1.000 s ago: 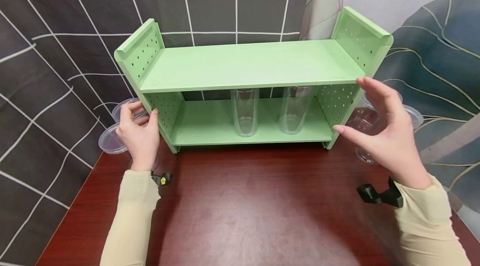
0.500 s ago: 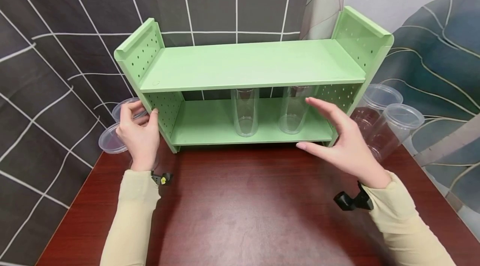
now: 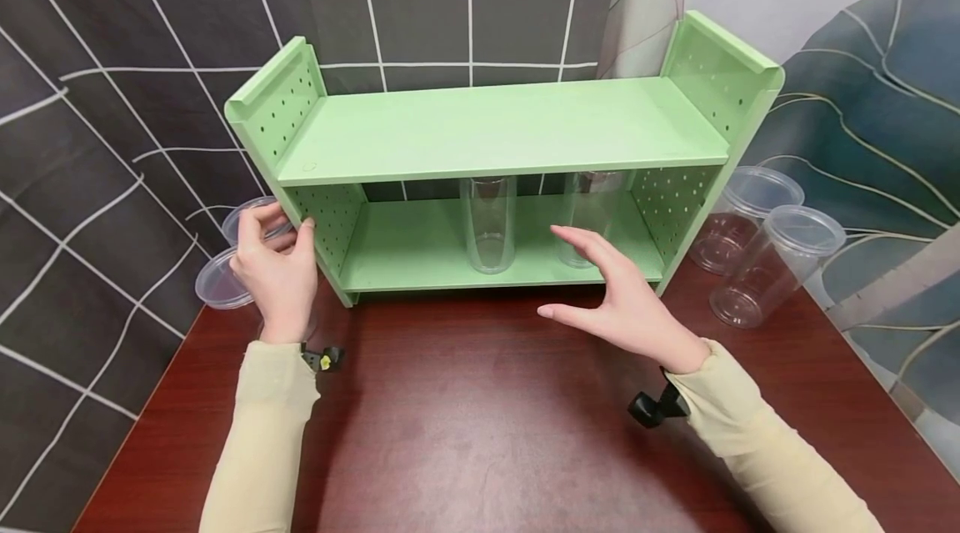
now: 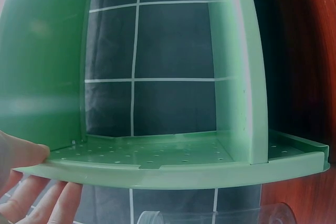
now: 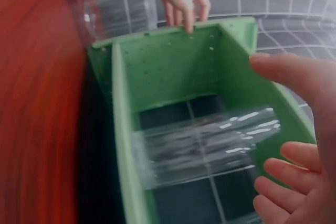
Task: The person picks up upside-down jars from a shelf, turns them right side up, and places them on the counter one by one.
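Observation:
A light green two-level shelf (image 3: 480, 131) with perforated side panels stands on the table. My left hand (image 3: 276, 279) pinches the front edge of its left panel, thumb on the inner face and fingers outside, as the left wrist view shows at the panel edge (image 4: 173, 178). On the lower level stand two clear plastic jars, a left jar (image 3: 491, 228) and a right jar (image 3: 592, 203). My right hand (image 3: 626, 299) holds nothing; thumb and fingers are spread apart before the right jar, partly covering it. In the right wrist view a clear jar (image 5: 205, 148) lies beyond the fingers.
Right of the shelf, two lidded clear jars stand on the dark red table (image 3: 480, 433): a rear jar (image 3: 723, 237) and a front jar (image 3: 780, 266). More lidded jars (image 3: 222, 281) stand left of it, partly behind my left hand. A tiled-pattern wall (image 3: 420, 7) rises behind.
My right hand has moved left, from beside the shelf's right panel to in front of the right jar on the lower level. My left hand stays on the left panel.

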### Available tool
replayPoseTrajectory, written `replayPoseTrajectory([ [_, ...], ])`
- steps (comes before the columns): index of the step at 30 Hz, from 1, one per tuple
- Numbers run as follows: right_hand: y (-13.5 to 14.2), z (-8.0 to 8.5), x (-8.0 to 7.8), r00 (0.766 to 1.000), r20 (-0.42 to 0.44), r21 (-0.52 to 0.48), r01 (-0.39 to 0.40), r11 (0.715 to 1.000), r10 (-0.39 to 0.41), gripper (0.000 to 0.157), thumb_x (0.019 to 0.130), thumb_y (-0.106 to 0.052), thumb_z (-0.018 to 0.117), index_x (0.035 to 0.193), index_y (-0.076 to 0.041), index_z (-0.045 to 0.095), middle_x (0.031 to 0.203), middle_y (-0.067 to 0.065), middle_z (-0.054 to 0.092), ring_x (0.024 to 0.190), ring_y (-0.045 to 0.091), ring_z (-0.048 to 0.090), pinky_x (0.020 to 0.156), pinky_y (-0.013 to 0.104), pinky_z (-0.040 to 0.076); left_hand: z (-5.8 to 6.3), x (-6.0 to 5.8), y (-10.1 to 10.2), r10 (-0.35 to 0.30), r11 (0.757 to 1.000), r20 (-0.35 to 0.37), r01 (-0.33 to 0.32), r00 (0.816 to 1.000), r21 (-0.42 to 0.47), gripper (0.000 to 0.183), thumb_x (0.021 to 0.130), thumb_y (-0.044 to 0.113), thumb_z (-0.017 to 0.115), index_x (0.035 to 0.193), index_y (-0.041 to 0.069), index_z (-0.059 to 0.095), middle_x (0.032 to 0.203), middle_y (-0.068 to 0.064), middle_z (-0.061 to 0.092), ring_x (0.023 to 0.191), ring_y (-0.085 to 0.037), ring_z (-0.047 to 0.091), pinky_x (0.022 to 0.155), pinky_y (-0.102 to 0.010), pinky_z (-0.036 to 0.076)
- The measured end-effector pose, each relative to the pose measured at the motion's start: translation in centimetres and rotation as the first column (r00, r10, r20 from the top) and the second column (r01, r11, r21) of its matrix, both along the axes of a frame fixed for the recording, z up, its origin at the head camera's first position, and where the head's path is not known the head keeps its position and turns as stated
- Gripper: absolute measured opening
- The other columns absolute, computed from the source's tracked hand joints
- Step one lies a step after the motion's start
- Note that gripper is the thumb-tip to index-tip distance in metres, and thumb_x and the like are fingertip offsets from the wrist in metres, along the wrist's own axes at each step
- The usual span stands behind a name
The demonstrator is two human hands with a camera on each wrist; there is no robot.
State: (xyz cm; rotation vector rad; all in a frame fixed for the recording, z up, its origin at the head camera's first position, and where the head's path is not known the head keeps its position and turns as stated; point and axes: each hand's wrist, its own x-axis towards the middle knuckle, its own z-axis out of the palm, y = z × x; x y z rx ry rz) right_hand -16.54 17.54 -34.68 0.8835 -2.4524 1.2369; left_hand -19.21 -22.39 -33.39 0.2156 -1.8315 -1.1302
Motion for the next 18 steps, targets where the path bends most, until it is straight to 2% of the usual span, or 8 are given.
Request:
replayPoseTrajectory([
  [5, -0.9, -1.1, -0.8, 0.999, 0.035, -0.021, 0.019, 1.0, -0.018, 0.095, 0.077, -0.039, 0.09, 0.156, -0.028, 0.039, 0.152, -0.008, 0.044, 0.136, 0.015, 0.043, 0.112, 0.044, 0.039, 0.1, 0.1, 0.1, 0.005, 1.0, -0.001, -0.005, 1.0, 0.007, 0.03, 0.086, 0.008, 0.081, 0.113, 0.0, 0.069, 0.103, -0.003, 0.075, 0.071, 0.005, 0.064, 0.067, -0.013, 0.056],
  [11, -2.0, -1.5, -2.2, 0.995, 0.062, -0.091, 0.084, 0.992, -0.078, 0.094, 0.077, -0.037, 0.091, 0.155, -0.02, 0.042, 0.151, -0.006, 0.045, 0.139, 0.016, 0.042, 0.114, 0.039, 0.038, 0.0, 0.0, -0.1, -0.002, 1.0, -0.003, 0.002, 1.0, 0.003, 0.028, 0.087, 0.007, 0.08, 0.112, 0.001, 0.069, 0.103, -0.002, 0.075, 0.072, 0.003, 0.066, 0.068, -0.014, 0.057],
  [18, -3.4, -1.4, -3.9, 0.988, 0.078, -0.151, 0.147, 0.977, -0.137, 0.092, 0.077, -0.032, 0.091, 0.152, -0.006, 0.044, 0.152, 0.009, 0.046, 0.138, 0.022, 0.044, 0.113, 0.038, 0.04, -0.2, -0.1, -0.2, -0.005, 1.0, -0.002, 0.005, 1.0, -0.012, 0.027, 0.087, 0.008, 0.079, 0.112, 0.003, 0.069, 0.104, -0.004, 0.076, 0.073, 0.005, 0.066, 0.069, -0.015, 0.057],
])
